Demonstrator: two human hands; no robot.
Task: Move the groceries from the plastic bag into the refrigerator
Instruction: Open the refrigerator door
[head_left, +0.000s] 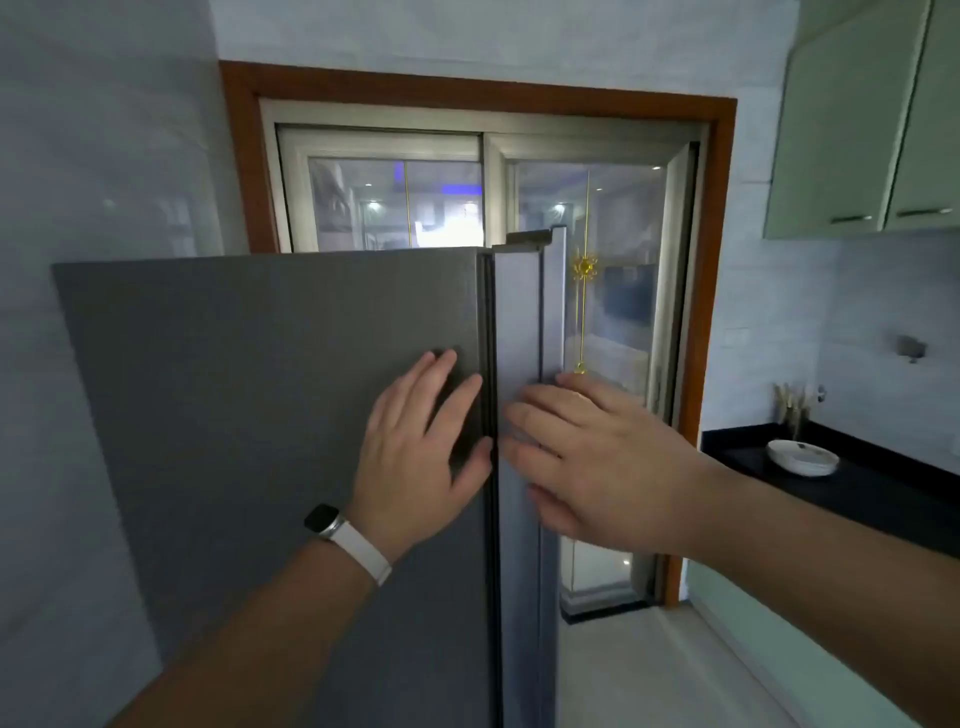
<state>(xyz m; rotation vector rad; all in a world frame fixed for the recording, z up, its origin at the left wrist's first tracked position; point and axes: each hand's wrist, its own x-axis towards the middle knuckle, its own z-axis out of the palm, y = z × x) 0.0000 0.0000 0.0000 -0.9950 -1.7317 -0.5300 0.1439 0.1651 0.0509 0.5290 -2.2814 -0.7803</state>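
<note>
refrigerator (260, 415): directly ahead of me, beside the left wall | watch (324, 519): on my left wrist | left grip (423, 441): fingers spread, flat on the wide left door next to the centre seam, holding nothing | right door (519, 322): narrow strip right of the seam | right grip (597, 462): fingers straight, laid flat on the right door | table (857, 493): far right, plates (802, 457) on it

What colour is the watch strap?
The strap is white, seen best in the head view.
</note>
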